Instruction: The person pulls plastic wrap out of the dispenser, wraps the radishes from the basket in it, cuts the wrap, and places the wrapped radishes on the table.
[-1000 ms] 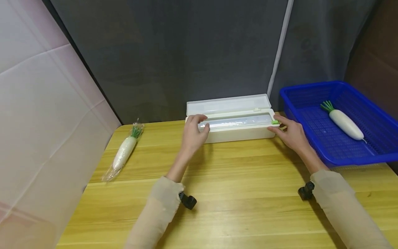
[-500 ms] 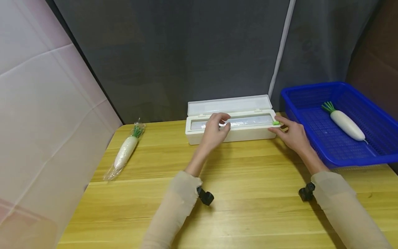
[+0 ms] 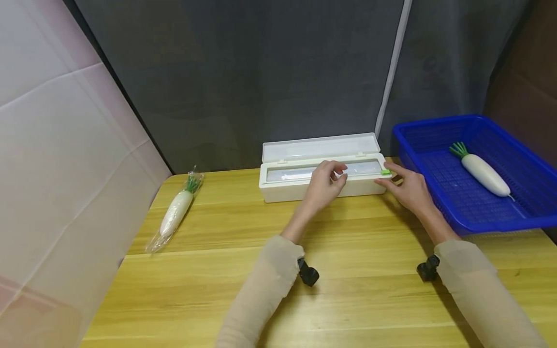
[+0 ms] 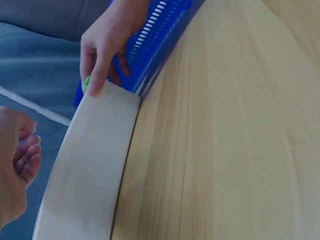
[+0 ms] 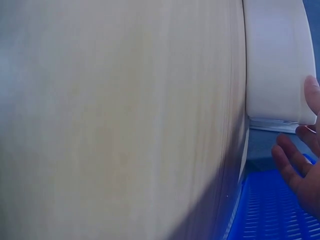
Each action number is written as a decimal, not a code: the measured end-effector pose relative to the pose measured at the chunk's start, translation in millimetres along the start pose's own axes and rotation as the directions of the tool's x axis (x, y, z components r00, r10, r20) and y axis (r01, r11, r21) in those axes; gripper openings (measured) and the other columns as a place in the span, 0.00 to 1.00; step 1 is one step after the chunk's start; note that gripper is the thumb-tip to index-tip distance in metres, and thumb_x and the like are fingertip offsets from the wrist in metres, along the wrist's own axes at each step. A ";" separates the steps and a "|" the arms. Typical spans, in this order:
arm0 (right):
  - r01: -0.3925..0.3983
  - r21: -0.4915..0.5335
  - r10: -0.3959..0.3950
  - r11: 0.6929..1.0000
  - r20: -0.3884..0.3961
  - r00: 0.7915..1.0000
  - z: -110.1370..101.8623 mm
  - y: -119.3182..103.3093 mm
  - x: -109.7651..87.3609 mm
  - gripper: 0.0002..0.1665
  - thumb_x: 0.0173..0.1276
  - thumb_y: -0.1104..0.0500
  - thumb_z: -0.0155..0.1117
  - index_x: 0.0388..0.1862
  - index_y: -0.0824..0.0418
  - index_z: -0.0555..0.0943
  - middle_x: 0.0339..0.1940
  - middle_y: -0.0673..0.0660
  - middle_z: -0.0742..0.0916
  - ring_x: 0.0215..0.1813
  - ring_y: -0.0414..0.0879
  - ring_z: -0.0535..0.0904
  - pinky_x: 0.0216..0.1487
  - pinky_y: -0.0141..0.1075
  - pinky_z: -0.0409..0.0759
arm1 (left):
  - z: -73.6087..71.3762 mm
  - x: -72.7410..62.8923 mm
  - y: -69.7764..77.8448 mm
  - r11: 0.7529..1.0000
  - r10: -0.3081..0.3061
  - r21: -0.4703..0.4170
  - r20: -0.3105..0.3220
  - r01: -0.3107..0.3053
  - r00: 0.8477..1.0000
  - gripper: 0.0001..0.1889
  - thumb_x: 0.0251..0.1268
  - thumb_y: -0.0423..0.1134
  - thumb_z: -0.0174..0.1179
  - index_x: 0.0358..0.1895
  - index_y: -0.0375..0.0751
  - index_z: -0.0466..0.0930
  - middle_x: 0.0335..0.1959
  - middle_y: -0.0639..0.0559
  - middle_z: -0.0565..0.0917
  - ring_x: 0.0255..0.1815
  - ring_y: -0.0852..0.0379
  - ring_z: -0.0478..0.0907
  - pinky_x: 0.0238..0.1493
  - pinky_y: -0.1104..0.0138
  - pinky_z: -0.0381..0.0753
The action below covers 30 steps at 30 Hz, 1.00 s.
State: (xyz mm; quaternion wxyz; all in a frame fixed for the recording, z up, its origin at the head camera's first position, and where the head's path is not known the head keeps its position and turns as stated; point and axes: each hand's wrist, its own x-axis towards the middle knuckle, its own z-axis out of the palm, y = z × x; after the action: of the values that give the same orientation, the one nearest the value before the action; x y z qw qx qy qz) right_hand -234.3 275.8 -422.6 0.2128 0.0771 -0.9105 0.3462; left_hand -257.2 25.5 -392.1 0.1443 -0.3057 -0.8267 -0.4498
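Note:
A white cling film dispenser (image 3: 283, 192) stands at the table's back edge. Its clear lid (image 3: 322, 146) is tilted up, and film shows in the long window. My right hand (image 3: 408, 186) holds the dispenser's right end, thumb on the front face and forefinger at the green slider (image 3: 385, 172). In the right wrist view, the other fingers (image 5: 295, 160) reach past the end. My left hand (image 3: 324, 184) hovers over the window right of the middle, its fingers loosely bent and nothing visible in them; the left wrist view shows those bent fingers (image 4: 27, 155) beside the dispenser.
A blue basket (image 3: 461, 223) stands right of the dispenser, with a bare white radish (image 3: 485, 174) inside. Another radish (image 3: 176, 212), wrapped in clear film, lies at the table's left. A dark grey curtain (image 3: 239, 82) hangs behind the wooden table (image 3: 348, 299).
My left hand has slid rightward along the dispenser from its left end to right of the middle. My right hand keeps its hold on the right end.

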 end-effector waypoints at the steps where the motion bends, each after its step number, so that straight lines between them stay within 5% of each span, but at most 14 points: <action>1: 0.001 -0.003 -0.001 1.000 -0.001 1.000 0.3 0.1 0.2 0.34 0.64 0.52 0.76 0.66 0.63 0.79 0.55 0.70 0.85 0.42 0.63 0.86 0.37 0.51 0.81 | 2.7 1.1 1.0 1.000 0.005 0.000 0.007 -0.005 1.000 0.09 0.67 0.29 0.63 0.48 0.31 0.83 0.39 0.43 0.82 0.37 0.52 0.78 0.40 0.74 0.75; 19: 0.017 0.012 -0.017 1.000 -0.002 1.000 3.0 2.4 1.8 0.32 0.64 0.54 0.76 0.65 0.65 0.80 0.52 0.72 0.85 0.39 0.65 0.86 0.37 0.58 0.83 | 45.3 19.1 10.7 0.996 0.018 0.084 0.120 -0.028 0.993 0.10 0.71 0.35 0.63 0.51 0.37 0.84 0.42 0.48 0.81 0.38 0.59 0.76 0.41 0.79 0.72; 30: 0.030 -0.018 -0.030 0.999 -0.019 0.999 2.1 3.4 2.0 0.28 0.64 0.57 0.75 0.62 0.66 0.81 0.48 0.71 0.87 0.40 0.65 0.86 0.39 0.58 0.82 | 61.0 34.7 22.2 0.966 -0.024 0.259 0.154 -0.017 0.988 0.10 0.73 0.42 0.62 0.51 0.46 0.84 0.43 0.55 0.81 0.38 0.63 0.76 0.36 0.74 0.74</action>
State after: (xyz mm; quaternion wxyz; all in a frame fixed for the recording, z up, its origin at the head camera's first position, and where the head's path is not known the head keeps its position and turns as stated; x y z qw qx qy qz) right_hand -237.7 276.9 -425.1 0.2277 0.0855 -0.9101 0.3354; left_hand -267.7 98.4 -393.5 0.1172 -0.3171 -0.8877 -0.3124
